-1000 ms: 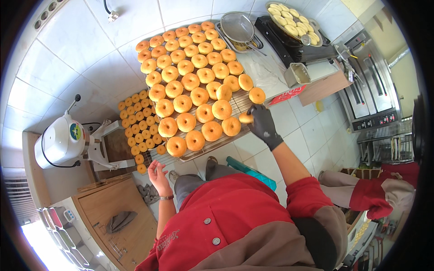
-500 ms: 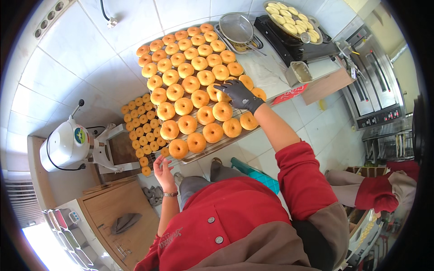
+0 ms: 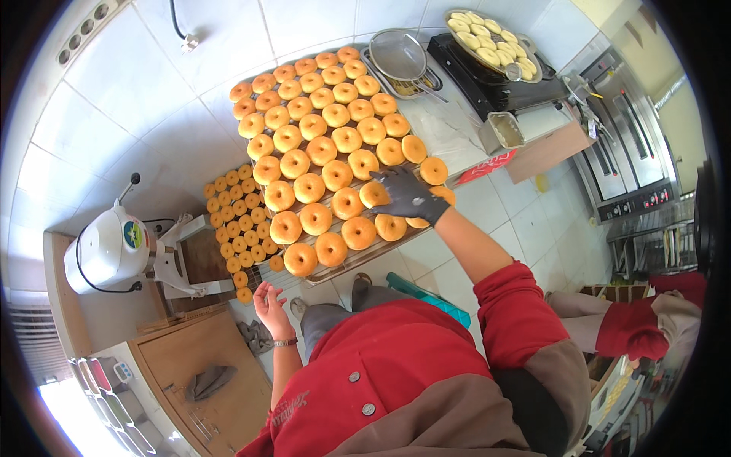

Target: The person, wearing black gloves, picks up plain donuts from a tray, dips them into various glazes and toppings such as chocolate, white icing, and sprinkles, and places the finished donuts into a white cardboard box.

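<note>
My right hand (image 3: 406,195), in a black glove, is at the near right part of a large wire rack. Its fingers and thumb curve round the side of a golden ring doughnut (image 3: 372,194); the palm hides some doughnuts behind it. Rows of similar doughnuts (image 3: 321,150) cover the rack (image 3: 346,263). My bare left hand (image 3: 271,305), with a bracelet at the wrist, hangs in front of the rack's near left corner. Its fingers are loosely apart and hold nothing. Lower down at the left lies a second rack of smaller-looking doughnuts (image 3: 238,226).
A strainer (image 3: 398,55) rests over a metal tray behind the rack. Farther right are a black stove (image 3: 476,76), a round tray of pale dough pieces (image 3: 495,75) and a metal container (image 3: 502,129). A white mixer (image 3: 114,251) stands left. Another person (image 3: 632,327) is at right.
My right hand has moved nearer to me, from one doughnut to another in the closer row. Doughnuts it covered at the right now show. My left hand has shifted slightly down.
</note>
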The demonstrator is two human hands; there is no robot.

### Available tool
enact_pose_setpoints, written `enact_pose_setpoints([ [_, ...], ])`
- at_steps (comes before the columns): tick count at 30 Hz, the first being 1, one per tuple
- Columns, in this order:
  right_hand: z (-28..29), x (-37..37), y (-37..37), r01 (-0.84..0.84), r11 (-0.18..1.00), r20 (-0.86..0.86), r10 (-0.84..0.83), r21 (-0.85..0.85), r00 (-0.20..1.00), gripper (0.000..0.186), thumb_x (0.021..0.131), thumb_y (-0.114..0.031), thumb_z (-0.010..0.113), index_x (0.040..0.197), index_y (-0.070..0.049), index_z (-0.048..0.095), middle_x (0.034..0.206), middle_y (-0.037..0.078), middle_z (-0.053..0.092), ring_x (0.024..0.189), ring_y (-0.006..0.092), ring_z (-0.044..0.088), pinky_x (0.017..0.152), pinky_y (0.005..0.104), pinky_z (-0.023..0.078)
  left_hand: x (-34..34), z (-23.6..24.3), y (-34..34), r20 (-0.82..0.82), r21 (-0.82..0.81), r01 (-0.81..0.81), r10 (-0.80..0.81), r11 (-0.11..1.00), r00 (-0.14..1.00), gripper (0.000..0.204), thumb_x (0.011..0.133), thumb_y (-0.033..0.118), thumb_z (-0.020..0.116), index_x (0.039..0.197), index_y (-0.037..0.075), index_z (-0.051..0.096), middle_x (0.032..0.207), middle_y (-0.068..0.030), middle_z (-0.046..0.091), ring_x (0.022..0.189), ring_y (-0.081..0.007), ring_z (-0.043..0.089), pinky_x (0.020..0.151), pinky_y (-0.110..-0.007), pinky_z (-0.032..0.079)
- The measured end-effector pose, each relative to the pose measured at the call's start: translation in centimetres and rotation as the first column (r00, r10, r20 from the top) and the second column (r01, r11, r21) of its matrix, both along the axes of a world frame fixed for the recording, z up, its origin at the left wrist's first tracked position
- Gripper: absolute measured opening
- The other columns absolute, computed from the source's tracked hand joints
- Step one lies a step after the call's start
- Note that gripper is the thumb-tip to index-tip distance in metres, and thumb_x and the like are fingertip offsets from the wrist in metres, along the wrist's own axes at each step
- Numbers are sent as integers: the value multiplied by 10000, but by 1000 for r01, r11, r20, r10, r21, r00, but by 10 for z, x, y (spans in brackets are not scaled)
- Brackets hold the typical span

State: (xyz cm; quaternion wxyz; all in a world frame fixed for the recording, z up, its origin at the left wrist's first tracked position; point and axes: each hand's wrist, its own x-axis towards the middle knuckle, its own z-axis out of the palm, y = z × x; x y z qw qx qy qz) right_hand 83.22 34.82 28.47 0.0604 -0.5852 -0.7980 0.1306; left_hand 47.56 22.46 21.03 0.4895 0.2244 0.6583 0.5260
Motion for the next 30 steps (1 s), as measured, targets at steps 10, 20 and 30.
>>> enact_pose_setpoints([
  [10,0,41,19,363,900,-105,-347,244,932,758,657,-325,773,1263,3,456,1127,219,562,1039,364,544,908,420,441,2,3,3,5,10,6,-6,1000,1000,234,924,158,541,1130,50,516,1060,-24,541,850,-125,587,651,-249,462],
  [20,-26,107,51,596,803,-430,-535,9,727,413,800,-231,629,1156,-32,568,1036,138,651,935,262,628,814,354,489,2,6,6,-10,5,25,-25,1000,1000,230,924,161,543,1123,49,520,1055,-20,554,845,-124,590,646,-251,462],
  [30,-50,137,77,685,614,-518,-763,-393,387,520,799,-312,603,1214,-4,545,1173,155,604,1040,251,596,910,326,453,0,2,4,2,-12,14,-14,1000,1000,221,923,154,542,1119,52,527,1038,-16,554,829,-115,588,634,-247,461],
])
